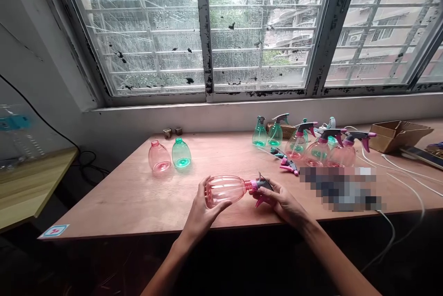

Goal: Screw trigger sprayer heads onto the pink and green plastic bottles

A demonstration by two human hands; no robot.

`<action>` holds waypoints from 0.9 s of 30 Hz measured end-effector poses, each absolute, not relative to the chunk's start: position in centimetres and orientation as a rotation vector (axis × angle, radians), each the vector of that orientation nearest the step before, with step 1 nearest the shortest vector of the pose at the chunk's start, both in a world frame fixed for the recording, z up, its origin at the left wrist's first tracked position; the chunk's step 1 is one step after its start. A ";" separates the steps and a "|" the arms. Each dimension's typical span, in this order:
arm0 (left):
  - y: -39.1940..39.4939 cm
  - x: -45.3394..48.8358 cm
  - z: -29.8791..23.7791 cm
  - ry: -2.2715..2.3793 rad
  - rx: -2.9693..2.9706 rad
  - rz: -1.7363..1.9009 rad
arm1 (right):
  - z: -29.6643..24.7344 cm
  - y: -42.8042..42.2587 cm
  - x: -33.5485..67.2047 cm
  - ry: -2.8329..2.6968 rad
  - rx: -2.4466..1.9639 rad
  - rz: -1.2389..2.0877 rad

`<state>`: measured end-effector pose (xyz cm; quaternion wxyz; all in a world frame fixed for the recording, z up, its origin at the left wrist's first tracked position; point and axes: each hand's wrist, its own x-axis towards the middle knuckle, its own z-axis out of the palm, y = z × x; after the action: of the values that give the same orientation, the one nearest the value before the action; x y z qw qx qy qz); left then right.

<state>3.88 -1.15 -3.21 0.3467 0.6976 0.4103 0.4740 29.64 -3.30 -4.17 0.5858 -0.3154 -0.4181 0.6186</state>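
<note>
A clear pink spray bottle (226, 189) lies sideways in the air above the table's front edge, its neck toward the right. Around its base wraps my left hand (206, 210), thumb along the near side. My right hand (285, 201) grips the grey and pink trigger sprayer (263, 186) at the bottle's neck. A pink collar meets the neck; whether it is fully screwed on, I cannot tell. Farther left stand a pink bottle (159, 157) and a green bottle (182, 154), both upright without sprayer heads. Loose trigger sprayers (289, 166) lie just beyond my right hand.
Several bottles with sprayers (318, 148) stand at the back right, near an open cardboard box (398, 134). White cables (411, 185) cross the right side of the wooden table (121, 208). A blurred patch (342, 190) hides something there. Two small blocks (167, 133) sit by the wall.
</note>
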 end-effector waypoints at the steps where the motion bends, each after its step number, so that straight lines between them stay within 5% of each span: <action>1: -1.2 3.9 -3.0 1.053 1.776 1.210 | -4.0 -3.5 29.5 -0.978 -0.742 1.460; 27: -2.2 3.4 -2.2 0.926 1.981 1.036 | -3.9 -4.4 29.1 -1.131 -0.886 1.384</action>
<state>3.44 -2.15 -2.25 0.3532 0.7658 0.3581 0.4007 29.11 -4.37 -3.86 0.5425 -0.3729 -0.4761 0.5830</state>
